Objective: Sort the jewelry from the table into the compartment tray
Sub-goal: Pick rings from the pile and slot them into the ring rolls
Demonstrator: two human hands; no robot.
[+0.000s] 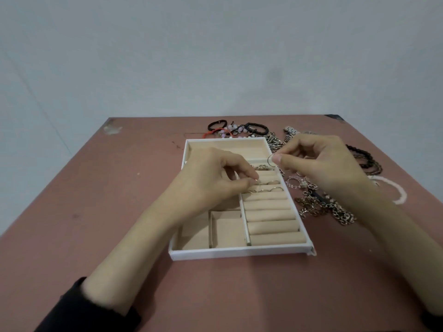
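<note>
A white compartment tray (239, 254) with beige lining lies in the middle of the pink table. Its right side holds padded ring rolls (271, 215), and several rings (273, 183) sit in the upper rolls. My left hand (215, 178) hovers over the tray's middle, thumb and fingertips pinching a thin ring (256, 182) at the rolls. My right hand (318, 161) is above the tray's right edge and pinches a thin silver ring (270, 161) between thumb and forefinger.
Loose jewelry lies around the tray: black and red cord bracelets with beads (239, 129) behind it, a watch band (291, 131), dark bracelets (364, 159) at the right, chains (323, 207) and small rings (296, 182) beside the tray. A white loop (400, 190) lies far right.
</note>
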